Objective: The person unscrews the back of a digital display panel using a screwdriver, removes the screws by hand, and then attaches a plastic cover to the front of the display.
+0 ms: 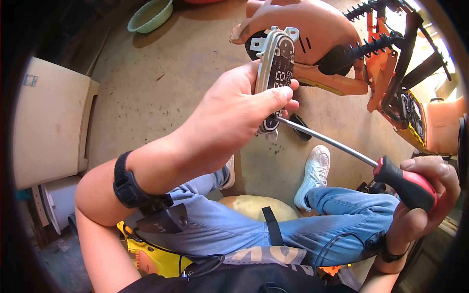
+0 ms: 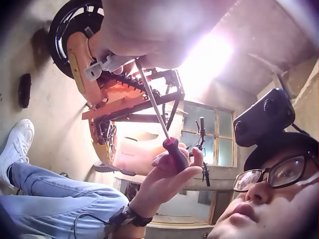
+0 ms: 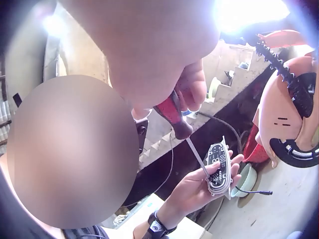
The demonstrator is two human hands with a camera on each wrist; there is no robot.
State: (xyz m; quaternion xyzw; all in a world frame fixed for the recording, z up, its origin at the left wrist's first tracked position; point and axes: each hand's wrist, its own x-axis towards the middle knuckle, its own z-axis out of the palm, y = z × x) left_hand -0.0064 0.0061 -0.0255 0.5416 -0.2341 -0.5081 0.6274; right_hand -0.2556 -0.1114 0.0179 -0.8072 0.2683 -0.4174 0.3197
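Head view: we've got the display unit (image 1: 277, 68) mid-frame above the concrete floor (image 1: 161, 97), long axis pointing away from us, left hand (image 1: 229, 117) wrapped round its lower half, thumb across the face. The screwdriver (image 1: 332, 144) comes in from the lower right with its tip at the unit's near end, probably on a rear screw though we can't see the contact; right hand (image 1: 430, 195) is curled round the red-black handle, well apart from the left. Beyond: orange scooter fairing (image 1: 312, 34), and a green basin (image 1: 150, 14) top left, contents not readable.
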